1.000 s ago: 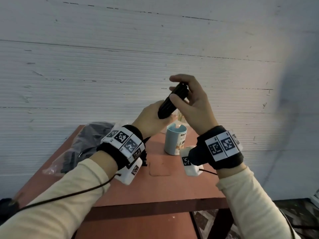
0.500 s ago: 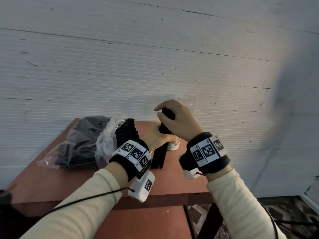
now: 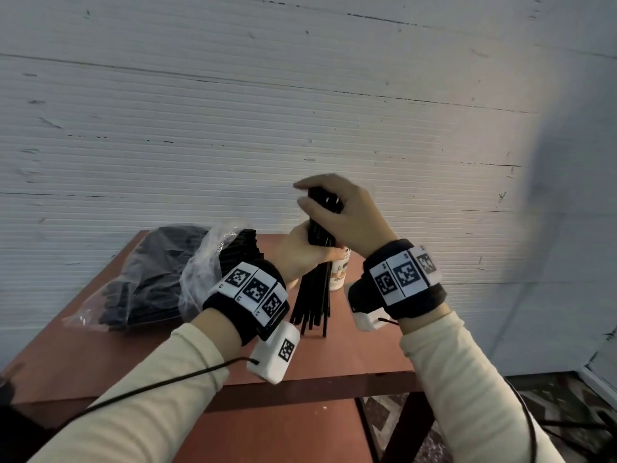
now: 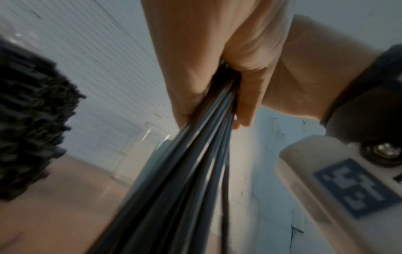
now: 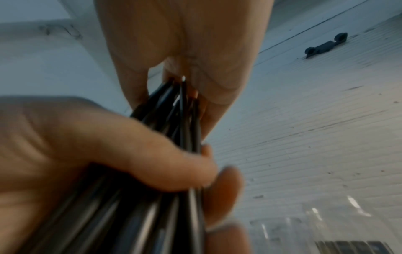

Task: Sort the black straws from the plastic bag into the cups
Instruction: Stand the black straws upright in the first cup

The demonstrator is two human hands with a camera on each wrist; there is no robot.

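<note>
Standing nearly upright on the table (image 3: pixel 350 355), a bundle of black straws (image 3: pixel 315 295) is held with its long axis close to vertical, the lower ends splayed out on the wood and the upper ends gathered. The middle of the bundle is gripped by the left hand (image 3: pixel 300 252), whose fingers are curled tightly round it, as the left wrist view confirms. The top of the bundle is capped by the right hand (image 3: pixel 337 212), with thumb and fingers closed around the upper ends. The straws thus run straight down from the right hand's fingers, through the left fist, to the tabletop.

Just behind the bundle and touching it in the head view, a printed cup (image 3: pixel 339 274) is partly hidden by the hands; whether anything is inside it cannot be told. A clear glass (image 4: pixel 139 149) seems to stand beyond it, though the left wrist view is blurred there. At the table's left rear, a plastic bag (image 3: pixel 150 279) lies open toward the hands and is packed with many more straws.

The cup lies beyond the straws, so a lift over its rim is judged necessary; both hands are about equally near.
</note>
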